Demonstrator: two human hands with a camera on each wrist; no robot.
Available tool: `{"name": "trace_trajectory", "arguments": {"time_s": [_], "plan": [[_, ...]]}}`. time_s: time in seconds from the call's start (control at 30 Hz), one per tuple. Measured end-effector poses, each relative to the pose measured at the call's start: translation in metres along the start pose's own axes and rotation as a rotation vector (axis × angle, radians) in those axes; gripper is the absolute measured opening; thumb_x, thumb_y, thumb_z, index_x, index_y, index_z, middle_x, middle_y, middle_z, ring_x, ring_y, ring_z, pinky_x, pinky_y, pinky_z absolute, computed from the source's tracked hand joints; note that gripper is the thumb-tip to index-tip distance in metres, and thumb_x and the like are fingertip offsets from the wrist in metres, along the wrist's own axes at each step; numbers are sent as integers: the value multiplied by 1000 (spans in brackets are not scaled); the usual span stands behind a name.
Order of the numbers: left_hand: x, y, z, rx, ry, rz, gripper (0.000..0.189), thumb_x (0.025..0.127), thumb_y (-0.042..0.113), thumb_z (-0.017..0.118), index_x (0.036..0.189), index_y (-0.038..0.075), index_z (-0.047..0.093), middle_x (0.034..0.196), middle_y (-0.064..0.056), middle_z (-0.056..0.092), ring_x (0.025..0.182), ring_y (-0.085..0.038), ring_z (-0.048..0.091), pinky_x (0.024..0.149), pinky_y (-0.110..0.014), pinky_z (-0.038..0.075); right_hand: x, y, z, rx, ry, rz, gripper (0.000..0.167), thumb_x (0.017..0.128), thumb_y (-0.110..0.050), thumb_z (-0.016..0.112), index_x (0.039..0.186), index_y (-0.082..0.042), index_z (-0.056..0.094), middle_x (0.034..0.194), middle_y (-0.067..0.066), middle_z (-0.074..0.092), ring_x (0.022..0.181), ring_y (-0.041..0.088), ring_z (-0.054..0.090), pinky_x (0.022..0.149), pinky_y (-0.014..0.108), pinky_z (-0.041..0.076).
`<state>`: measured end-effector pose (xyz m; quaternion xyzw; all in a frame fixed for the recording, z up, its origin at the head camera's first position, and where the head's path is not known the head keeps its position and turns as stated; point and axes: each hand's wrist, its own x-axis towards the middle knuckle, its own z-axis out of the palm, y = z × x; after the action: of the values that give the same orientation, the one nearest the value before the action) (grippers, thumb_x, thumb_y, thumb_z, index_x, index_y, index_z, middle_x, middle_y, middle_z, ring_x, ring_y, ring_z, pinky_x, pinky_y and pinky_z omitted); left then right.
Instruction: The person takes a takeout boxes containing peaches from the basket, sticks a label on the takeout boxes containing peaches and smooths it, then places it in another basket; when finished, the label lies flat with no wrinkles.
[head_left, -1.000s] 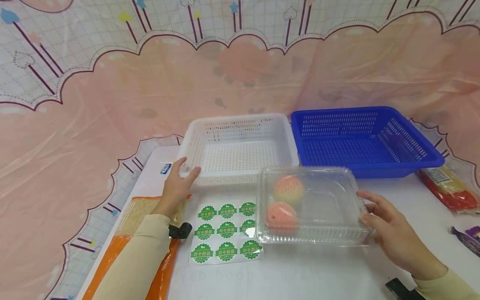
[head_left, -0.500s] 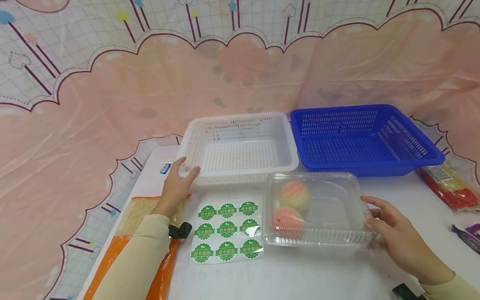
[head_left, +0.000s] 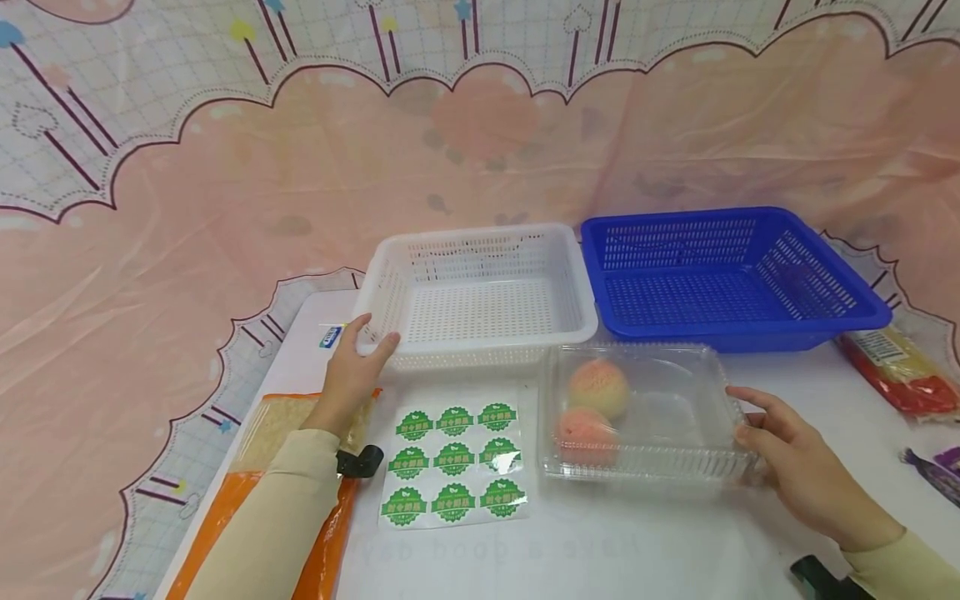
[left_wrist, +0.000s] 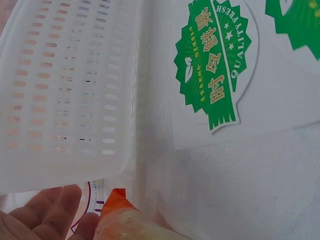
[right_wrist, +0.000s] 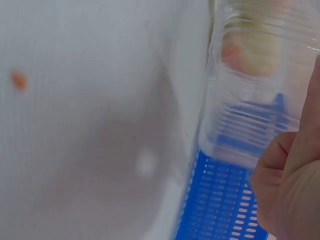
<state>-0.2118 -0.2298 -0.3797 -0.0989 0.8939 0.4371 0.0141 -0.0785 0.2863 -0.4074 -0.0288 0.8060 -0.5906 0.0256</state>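
Observation:
My right hand [head_left: 810,471] holds a clear plastic clamshell box [head_left: 675,408] by its right end, thumb in front and fingers behind. Two peaches, a yellow-pink one [head_left: 598,388] and a pinker one [head_left: 587,436], sit at the left inside it. The right wrist view catches the box's ribbed wall [right_wrist: 245,112] beside the fingers. At the near left corner of a white perforated basket [head_left: 480,321], my left hand [head_left: 352,371] lies with thumb and index finger spread. Its slightly bent fingers [left_wrist: 62,202] show under the basket's corner in the left wrist view.
A sheet of green round stickers [head_left: 453,461] lies in front of the white basket. Left of it is an orange packet [head_left: 281,425], under the left forearm. A blue basket [head_left: 720,283] stands behind the box. A red-yellow packet [head_left: 896,375] and a purple wrapper [head_left: 933,475] lie at right.
My right hand has moved the box of peaches to the right, off the sticker sheet's right edge. The left hand stays at the white basket's corner.

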Motion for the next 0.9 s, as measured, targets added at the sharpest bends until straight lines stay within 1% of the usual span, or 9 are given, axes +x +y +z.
{"name": "trace_trajectory", "arguments": {"time_s": [0.13, 0.27, 0.37, 0.5, 0.7, 0.8, 0.83, 0.9], "plan": [[0, 0, 0, 4, 4, 1, 88, 95, 63, 54, 162, 23, 14, 165, -16, 16, 146, -44, 20, 109, -69, 25, 5, 3, -3, 64, -24, -42, 49, 105, -3, 45, 138, -38, 51, 99, -1, 53, 83, 10, 50, 59, 26, 51], [0, 0, 0, 6, 8, -3, 87, 95, 62, 55, 162, 23, 15, 165, -16, 16, 146, -44, 21, 110, -68, 24, 9, 8, -6, 159, -56, -45, 48, 105, -1, 44, 137, -37, 53, 99, 0, 51, 84, 10, 49, 59, 27, 52], [1, 0, 0, 6, 8, -4, 88, 94, 63, 55, 162, 23, 15, 165, -16, 16, 146, -44, 21, 110, -68, 24, 11, 11, -7, 193, -63, -52, 48, 106, -1, 44, 136, -37, 54, 99, -1, 51, 84, 9, 48, 59, 26, 52], [1, 1, 0, 8, 8, 5, 91, 93, 67, 54, 162, 22, 16, 165, -15, 16, 147, -43, 20, 110, -67, 24, 13, 14, -7, 272, -78, -73, 51, 104, 3, 43, 137, -34, 55, 99, -1, 52, 85, 8, 50, 59, 30, 56], [-1, 2, 0, -6, 7, 15, 90, 93, 65, 55, 162, 22, 15, 165, -14, 15, 148, -42, 18, 111, -67, 23, 16, 15, -8, 197, -90, -103, 52, 105, 3, 44, 140, -35, 52, 101, -2, 52, 86, 7, 52, 59, 31, 58], [-1, 2, 0, -7, 8, 8, 90, 93, 65, 55, 162, 22, 15, 165, -14, 15, 148, -42, 19, 111, -67, 23, 18, 15, -11, 190, -114, -100, 53, 105, 3, 42, 141, -35, 50, 101, 0, 52, 87, 8, 52, 60, 32, 58], [-1, 2, 0, -8, 9, 6, 90, 94, 64, 55, 162, 22, 15, 165, -14, 15, 147, -42, 19, 111, -68, 23, 18, 14, -12, 167, -119, -98, 53, 105, 3, 42, 141, -36, 49, 101, 1, 51, 87, 9, 52, 61, 32, 58], [-2, 3, 0, -9, 10, 1, 89, 94, 63, 55, 162, 23, 15, 165, -14, 16, 147, -42, 20, 111, -67, 23, 19, 12, -15, 58, -117, -82, 51, 106, -2, 43, 144, -36, 46, 104, 3, 51, 88, 8, 51, 62, 31, 56]]}}
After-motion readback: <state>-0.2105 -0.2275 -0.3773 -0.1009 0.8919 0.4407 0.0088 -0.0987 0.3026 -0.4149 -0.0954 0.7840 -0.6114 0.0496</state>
